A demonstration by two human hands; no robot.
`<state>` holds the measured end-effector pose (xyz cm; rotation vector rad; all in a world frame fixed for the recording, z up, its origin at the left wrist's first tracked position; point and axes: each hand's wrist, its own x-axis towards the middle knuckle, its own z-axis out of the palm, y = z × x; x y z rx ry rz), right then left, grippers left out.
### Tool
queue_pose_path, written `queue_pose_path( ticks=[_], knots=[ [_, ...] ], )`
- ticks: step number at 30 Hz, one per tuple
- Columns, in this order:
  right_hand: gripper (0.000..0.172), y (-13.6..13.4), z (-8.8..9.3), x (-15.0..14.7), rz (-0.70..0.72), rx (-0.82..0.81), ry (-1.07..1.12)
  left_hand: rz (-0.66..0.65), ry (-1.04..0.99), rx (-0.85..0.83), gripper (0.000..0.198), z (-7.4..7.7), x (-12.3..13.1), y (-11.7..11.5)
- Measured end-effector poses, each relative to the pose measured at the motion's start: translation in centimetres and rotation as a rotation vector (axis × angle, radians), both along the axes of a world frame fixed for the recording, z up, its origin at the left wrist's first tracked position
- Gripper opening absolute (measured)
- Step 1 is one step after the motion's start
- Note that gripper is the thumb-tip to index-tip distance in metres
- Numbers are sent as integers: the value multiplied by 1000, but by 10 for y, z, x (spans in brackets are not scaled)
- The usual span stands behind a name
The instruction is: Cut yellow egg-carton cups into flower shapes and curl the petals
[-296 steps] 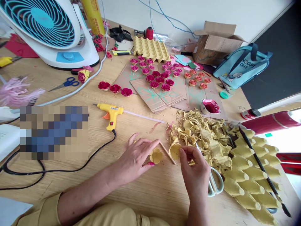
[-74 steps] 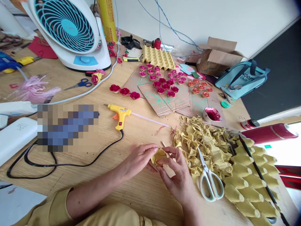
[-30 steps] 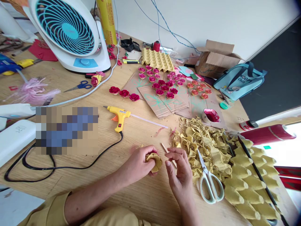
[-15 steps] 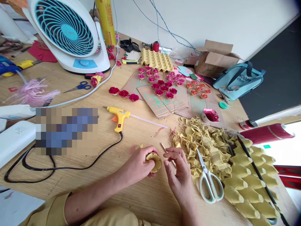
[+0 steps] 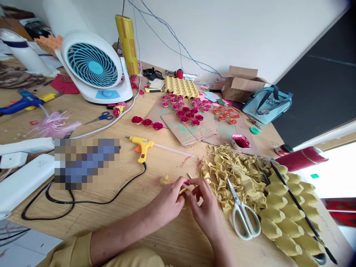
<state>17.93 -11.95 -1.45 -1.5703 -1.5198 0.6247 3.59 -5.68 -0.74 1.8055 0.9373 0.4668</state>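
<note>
Near the table's front edge, my left hand (image 5: pixel 170 198) grips a small paper flower (image 5: pixel 183 191), yellow outside with a bit of deep pink showing at its top. Closed on the same flower from the right is my right hand (image 5: pixel 204 198), its thumb and fingers pressed to the rim. Most of the flower is hidden by my fingers. A thin wooden stick (image 5: pixel 189 175) shows just behind my hands. A small yellow scrap (image 5: pixel 165 180) lies to their left. White-handled scissors (image 5: pixel 241 211) rest to the right, their tips on torn yellow carton pieces (image 5: pixel 228 170).
A yellow glue gun (image 5: pixel 142 145) with its black cord lies left of centre. Pink and orange flowers stand on cardboard (image 5: pixel 180 131) at the back. A red paint bowl (image 5: pixel 241 141) is behind the scraps. Egg cartons (image 5: pixel 283 211) sit at right, a fan (image 5: pixel 94 68) at back left.
My right hand has moved left and closed onto the flower, which was in my left hand alone. The flower has been tilted, hiding its yellow underside. The camera view has shifted.
</note>
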Motion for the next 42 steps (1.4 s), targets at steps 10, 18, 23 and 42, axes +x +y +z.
queue_pose_path(
  ticks=[10, 18, 23, 42],
  knots=[
    [11, 5, -10, 1, -112, 98, -98, 56, 65, 165, 33, 28, -28, 16],
    [12, 11, -23, 0, -153, 107, -131, -13, 133, 362, 25, 12, -30, 31],
    [12, 10, -19, -6, -128, 102, -117, -60, 274, 634, 14, 9, -17, 25],
    [11, 22, -29, -5, -251, -4, -166, -56, 239, 642, 14, -4, -30, 63]
  ],
)
